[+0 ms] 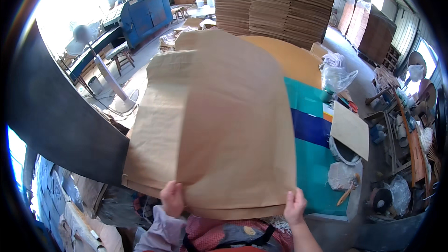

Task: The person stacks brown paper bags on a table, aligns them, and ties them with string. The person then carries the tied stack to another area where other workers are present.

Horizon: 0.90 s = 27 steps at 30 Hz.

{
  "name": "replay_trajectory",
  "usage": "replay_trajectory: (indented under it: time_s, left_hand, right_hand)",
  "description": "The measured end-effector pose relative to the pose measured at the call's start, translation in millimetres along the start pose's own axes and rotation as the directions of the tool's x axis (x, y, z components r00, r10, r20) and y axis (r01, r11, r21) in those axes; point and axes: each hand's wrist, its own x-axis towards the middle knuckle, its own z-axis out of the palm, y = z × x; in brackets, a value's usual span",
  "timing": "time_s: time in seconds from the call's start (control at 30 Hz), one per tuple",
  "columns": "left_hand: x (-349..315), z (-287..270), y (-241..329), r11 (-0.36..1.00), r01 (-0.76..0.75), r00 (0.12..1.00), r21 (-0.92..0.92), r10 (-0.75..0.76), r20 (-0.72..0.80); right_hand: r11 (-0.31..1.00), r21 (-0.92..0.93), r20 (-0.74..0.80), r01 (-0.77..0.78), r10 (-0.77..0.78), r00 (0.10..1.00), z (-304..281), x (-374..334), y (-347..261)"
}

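A large sheet of brown kraft paper (238, 126) is stretched out in front of me, its middle bowed up and its far part blurred by motion. My left hand (172, 199) pinches the near edge left of the middle. At the near right corner, my right hand (295, 206) grips the same sheet between thumb and fingers. Beneath it and showing on the left lies a pile of similar brown paper (158, 126). The near edge of the held sheet shows more than one layer.
Right of the paper, a green and blue sheet (312, 168) covers the table. On it are a bucket (344, 153) under a pale board (350, 128), a white lump in plastic (340, 176) and a brush (349, 191). Tall cardboard stacks (275, 4) stand behind; a grey post (70, 107) rises left.
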Motion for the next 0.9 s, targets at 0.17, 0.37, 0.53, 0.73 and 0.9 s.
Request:
replay_trajectory:
  time_s: [0.17,0.37,0.53,0.73,0.9]
  left_hand:
    - [5.1,-97.7,-101.5,0.938,0.167,0.932,0.305,-0.049,-0.36]
    - [79.0,-188.7,-219.5,0.876,0.117,0.972,0.468,-0.004,-0.235]
    - [127.6,-234.9,-314.4,0.861,0.203,0.979,0.466,-0.167,-0.117]
    - [71.8,-146.0,-118.8,0.784,-0.17,0.945,0.597,0.302,-0.128]
    - [-26.0,-4.0,-6.0,0.863,-0.504,0.765,0.03,0.43,0.48]
  right_hand:
    - [0.915,0.302,0.565,-0.268,0.055,0.823,87.9,0.4,-56.5]
    - [0.618,0.346,0.866,-0.706,0.078,0.493,188.5,-13.6,-74.2]
    - [0.64,0.28,0.912,-0.715,0.056,0.407,170.4,-14.4,-76.3]
    - [0.8,0.106,0.738,-0.59,0.334,0.586,6.2,-41.4,-4.8]
    - [0.789,-0.19,0.491,-0.584,0.591,0.639,-72.9,-119.1,32.4]
